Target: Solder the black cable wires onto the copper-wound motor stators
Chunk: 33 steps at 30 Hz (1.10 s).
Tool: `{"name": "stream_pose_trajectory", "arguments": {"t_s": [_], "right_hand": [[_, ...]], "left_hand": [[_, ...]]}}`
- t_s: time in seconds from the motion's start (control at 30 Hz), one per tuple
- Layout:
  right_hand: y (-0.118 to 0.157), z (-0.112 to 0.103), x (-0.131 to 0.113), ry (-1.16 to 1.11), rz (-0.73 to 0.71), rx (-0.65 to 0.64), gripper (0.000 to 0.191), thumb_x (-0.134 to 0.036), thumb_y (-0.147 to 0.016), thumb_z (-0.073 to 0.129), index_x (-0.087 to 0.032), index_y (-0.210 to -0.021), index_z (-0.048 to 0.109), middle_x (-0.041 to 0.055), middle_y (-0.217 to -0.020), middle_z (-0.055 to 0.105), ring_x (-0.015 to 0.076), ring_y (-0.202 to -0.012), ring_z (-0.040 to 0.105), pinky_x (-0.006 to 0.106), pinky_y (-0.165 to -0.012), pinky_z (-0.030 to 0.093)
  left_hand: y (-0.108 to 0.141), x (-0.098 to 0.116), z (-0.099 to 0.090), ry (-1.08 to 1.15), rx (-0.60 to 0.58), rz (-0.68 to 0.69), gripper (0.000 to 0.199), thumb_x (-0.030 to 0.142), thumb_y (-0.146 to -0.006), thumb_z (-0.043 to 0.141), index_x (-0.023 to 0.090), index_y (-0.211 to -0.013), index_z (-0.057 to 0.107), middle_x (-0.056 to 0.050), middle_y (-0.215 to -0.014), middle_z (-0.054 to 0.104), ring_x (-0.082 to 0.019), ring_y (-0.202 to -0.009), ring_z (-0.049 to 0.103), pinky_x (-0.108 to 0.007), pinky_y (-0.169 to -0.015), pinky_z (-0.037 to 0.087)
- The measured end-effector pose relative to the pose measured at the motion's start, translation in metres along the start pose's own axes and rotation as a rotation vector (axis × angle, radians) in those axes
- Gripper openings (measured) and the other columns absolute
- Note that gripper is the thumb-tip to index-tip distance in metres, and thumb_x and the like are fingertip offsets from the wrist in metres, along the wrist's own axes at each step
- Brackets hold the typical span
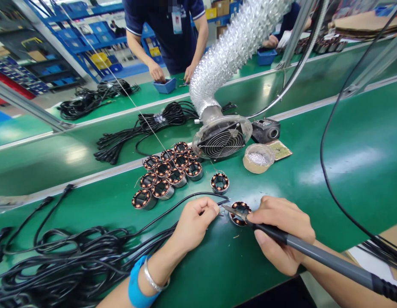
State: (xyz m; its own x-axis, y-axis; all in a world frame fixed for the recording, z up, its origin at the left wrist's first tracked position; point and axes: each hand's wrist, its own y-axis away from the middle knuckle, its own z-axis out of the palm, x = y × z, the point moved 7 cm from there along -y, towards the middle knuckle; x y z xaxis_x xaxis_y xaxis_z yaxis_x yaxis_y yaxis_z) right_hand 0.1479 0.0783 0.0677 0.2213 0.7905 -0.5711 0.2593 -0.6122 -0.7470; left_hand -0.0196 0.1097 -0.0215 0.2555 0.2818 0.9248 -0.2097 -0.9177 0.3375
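My right hand (pixel 282 231) grips a soldering iron (pixel 301 245) by its dark handle, the metal tip pointing left. That tip reaches over a copper-wound motor stator (pixel 240 213) to just beside the fingertips of my left hand (pixel 198 218). My left thumb and forefinger are pinched together at the stripped end of a black cable (pixel 214 194); the exact contact is partly hidden by the fingers. A second stator (pixel 219 183) stands alone a little farther back. To its left, several more stators (pixel 163 189) are grouped in rows on the green bench.
A fan-fronted extractor hood (pixel 222 141) hangs from a silver duct. Beside it are a round tub of shiny bits (pixel 259 158) and a black holder (pixel 265 130). Tangled black cables (pixel 66 261) cover the left front. Across the bench, a person's hand (pixel 157 72) reaches into a blue bin (pixel 165 86).
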Motion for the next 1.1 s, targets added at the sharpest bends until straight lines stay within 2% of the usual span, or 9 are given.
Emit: {"name": "stream_pose_trajectory", "arguments": {"t_s": [0.23,0.53,1.1], "right_hand": [[-0.0002,-0.0061,-0.0003,-0.031,-0.003,0.062,0.027,-0.01,-0.071,0.052,-0.016,-0.094,0.064,0.0001,-0.058,0.054,0.0135,-0.045,0.048,0.028,-0.045,0.037],[0.0019,-0.0068,0.0032,-0.04,0.019,0.064,0.029,-0.01,-0.071,0.052,-0.016,-0.096,0.064,0.0007,-0.059,0.054,0.013,-0.047,0.047,0.028,-0.046,0.036],[0.0029,-0.0081,0.0042,-0.062,0.007,0.089,0.03,-0.008,-0.071,0.053,-0.014,-0.097,0.065,0.0006,-0.061,0.054,0.0129,-0.049,0.048,0.028,-0.047,0.036]], "left_hand": [[0.0013,-0.0012,-0.0006,-0.003,0.01,0.025,0.023,0.037,-0.075,0.056,0.016,-0.065,0.057,0.003,-0.057,0.045,-0.011,-0.054,0.035,-0.023,-0.054,0.029],[-0.0006,-0.0011,-0.0028,-0.003,0.027,0.038,0.021,0.033,-0.076,0.056,0.015,-0.066,0.059,0.002,-0.06,0.05,-0.011,-0.057,0.04,-0.022,-0.055,0.033],[0.0,-0.0012,-0.002,-0.014,0.021,0.02,0.024,0.037,-0.077,0.056,0.015,-0.066,0.057,0.003,-0.057,0.045,-0.01,-0.054,0.036,-0.022,-0.053,0.029]]}}
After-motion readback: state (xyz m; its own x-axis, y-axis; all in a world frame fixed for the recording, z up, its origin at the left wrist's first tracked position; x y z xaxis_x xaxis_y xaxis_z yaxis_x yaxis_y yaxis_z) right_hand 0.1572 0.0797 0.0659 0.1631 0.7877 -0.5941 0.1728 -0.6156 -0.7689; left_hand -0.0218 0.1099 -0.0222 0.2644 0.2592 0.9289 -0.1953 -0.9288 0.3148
